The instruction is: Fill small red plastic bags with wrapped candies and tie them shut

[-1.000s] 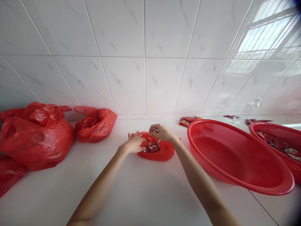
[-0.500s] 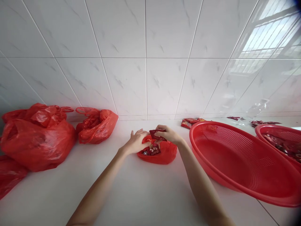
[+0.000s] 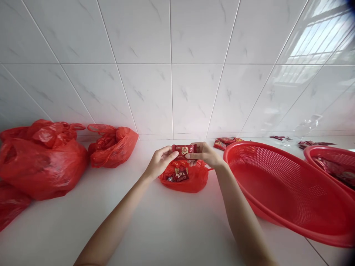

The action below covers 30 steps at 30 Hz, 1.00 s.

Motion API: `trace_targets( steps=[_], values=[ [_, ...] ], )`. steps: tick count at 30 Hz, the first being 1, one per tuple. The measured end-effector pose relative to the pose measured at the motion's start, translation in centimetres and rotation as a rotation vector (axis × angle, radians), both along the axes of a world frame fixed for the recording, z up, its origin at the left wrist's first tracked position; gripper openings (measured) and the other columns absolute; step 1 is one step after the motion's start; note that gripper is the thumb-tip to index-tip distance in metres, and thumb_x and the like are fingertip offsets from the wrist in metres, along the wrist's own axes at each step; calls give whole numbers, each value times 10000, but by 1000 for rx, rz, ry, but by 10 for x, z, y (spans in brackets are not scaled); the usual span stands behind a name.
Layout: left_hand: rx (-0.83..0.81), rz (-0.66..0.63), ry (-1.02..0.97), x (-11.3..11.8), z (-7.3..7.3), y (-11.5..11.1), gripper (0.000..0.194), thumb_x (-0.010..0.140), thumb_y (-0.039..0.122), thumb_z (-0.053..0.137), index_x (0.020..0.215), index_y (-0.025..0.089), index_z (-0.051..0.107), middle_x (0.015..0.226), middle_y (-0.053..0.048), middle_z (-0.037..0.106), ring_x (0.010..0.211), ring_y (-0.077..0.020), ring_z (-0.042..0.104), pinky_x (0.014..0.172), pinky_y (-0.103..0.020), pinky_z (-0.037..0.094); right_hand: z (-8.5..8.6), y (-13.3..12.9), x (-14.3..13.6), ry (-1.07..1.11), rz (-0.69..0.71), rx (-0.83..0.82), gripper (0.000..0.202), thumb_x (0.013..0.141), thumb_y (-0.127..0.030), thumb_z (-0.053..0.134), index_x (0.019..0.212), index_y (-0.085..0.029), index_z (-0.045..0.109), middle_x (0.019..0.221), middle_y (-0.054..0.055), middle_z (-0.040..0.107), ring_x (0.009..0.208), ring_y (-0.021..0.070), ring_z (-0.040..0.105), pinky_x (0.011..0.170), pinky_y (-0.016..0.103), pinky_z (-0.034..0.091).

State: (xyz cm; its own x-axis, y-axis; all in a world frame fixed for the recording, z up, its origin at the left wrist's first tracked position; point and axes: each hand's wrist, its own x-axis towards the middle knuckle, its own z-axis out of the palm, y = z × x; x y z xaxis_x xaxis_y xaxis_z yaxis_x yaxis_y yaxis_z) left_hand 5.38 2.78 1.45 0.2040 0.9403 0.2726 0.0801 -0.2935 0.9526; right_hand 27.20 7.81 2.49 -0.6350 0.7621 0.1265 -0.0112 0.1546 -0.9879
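Between both hands is a small dark red candy packet (image 3: 184, 150) with gold characters on its front. My left hand (image 3: 160, 159) pinches its left end, thumb on the front face. My right hand (image 3: 205, 154) grips the right end the same way. Just below the packet, an open red plastic bag (image 3: 197, 181) sits on the white counter. Inside the bag lie another dark red packet (image 3: 181, 175) and a small silvery wrapped piece (image 3: 170, 178). The far part of the bag is partly hidden behind my hands.
Filled red plastic bags (image 3: 41, 166) and a smaller knotted one (image 3: 115, 146) stand at left. On the right are a large red perforated basket (image 3: 266, 184) and a second basket (image 3: 318, 149) holding packets. Several red packets (image 3: 226, 142) and a clear plastic bottle (image 3: 306, 127) lie along the tiled wall.
My right hand has lifted the packet up from the bag's mouth and turned its face toward me. My left hand has left the bag's rim and taken hold of the packet's left end.
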Motion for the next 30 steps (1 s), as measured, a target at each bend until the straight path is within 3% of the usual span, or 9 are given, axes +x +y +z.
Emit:
trace_targets(
  steps=[4,9,15,19,23,26,28,30],
  values=[
    [8,25,-58,2,2,-2,358,869,499,616,809,151,674,801,-34,667,808,-193,616,760,-303,491,4,-4,0,-10,43,-14,403,645,-423,854,836,-126,660,703,34,721,573,164,691,546,266,566],
    [-96,-93,-201,2,4,-3,323,900,456,598,962,158,706,946,-66,719,910,-222,659,842,-353,516,5,-6,-2,33,92,-1,341,680,-387,839,826,-147,645,699,22,717,562,163,685,534,270,562],
    [-230,-81,-175,-6,3,3,484,902,584,516,1039,156,694,1028,-107,726,946,-240,683,886,-378,519,5,-9,-3,21,-60,119,285,730,-367,796,906,-155,724,699,14,690,589,139,640,589,274,548],
    [-397,-212,-273,-10,7,2,565,893,631,478,1150,151,628,942,-121,723,824,-241,701,793,-388,551,5,-11,-4,-4,-146,228,251,753,-326,765,971,-201,769,878,46,714,705,162,652,660,305,558],
    [-379,-260,-338,-10,14,-2,415,831,404,638,1165,158,630,938,-92,702,798,-208,678,803,-396,562,7,-13,-3,-39,-202,345,216,753,-260,752,966,-247,787,1178,69,662,973,221,659,811,342,565],
    [-313,-205,-274,-9,16,-5,405,734,238,695,1129,163,651,989,-76,699,828,-198,664,820,-394,563,11,-16,0,-65,-146,343,458,755,-232,750,1208,-262,690,1288,79,616,1061,231,642,904,377,555],
    [-248,-142,-208,-7,15,-6,438,713,194,700,1147,174,649,1043,-74,707,886,-206,666,843,-386,554,15,-19,3,-47,-48,274,728,726,-229,783,1400,-300,516,1398,89,545,1093,235,635,908,389,565],
    [-177,-90,-136,-6,12,-6,444,718,177,690,1160,182,645,1101,-79,707,936,-217,668,865,-383,544,18,-22,4,-10,-2,176,887,702,-257,815,1474,-346,388,1516,100,416,1116,241,632,892,391,579]
  ],
)
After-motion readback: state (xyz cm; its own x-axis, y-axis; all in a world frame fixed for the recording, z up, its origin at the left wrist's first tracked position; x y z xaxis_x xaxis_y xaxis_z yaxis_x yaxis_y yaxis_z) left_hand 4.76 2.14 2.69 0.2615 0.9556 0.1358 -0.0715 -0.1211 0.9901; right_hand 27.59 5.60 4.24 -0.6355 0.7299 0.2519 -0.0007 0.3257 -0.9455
